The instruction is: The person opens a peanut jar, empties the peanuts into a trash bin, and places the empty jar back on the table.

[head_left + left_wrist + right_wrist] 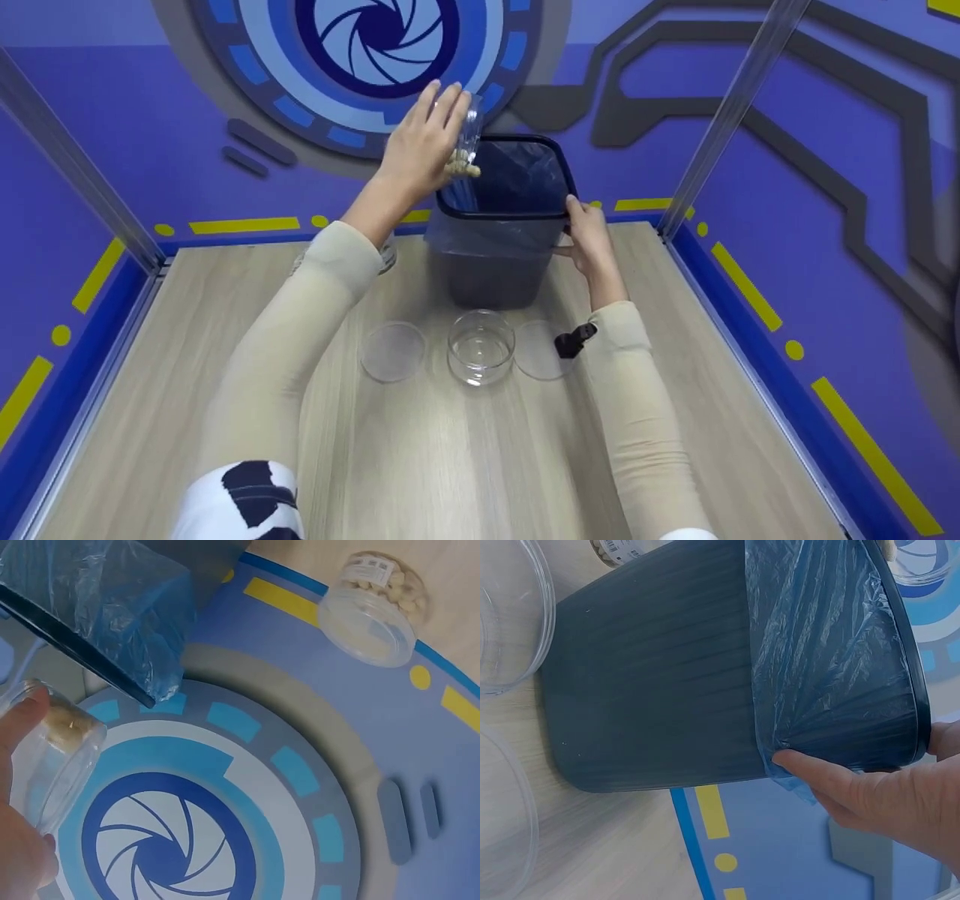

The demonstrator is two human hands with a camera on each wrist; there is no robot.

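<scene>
Up beside the bin (495, 281), a tilted jar (472, 124) of pale pieces (463, 169) is now gripped by the left hand (422, 142), best tipped slowly inside the bag (817, 660) while the rim (502, 217) is held by the right hand (589, 236).

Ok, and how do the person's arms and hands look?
The left hand and right hand are bare. Cream sleeves cover the forearms; above the left one is black-and-white patterned cloth. A small black device sits by the right cuff.
</scene>
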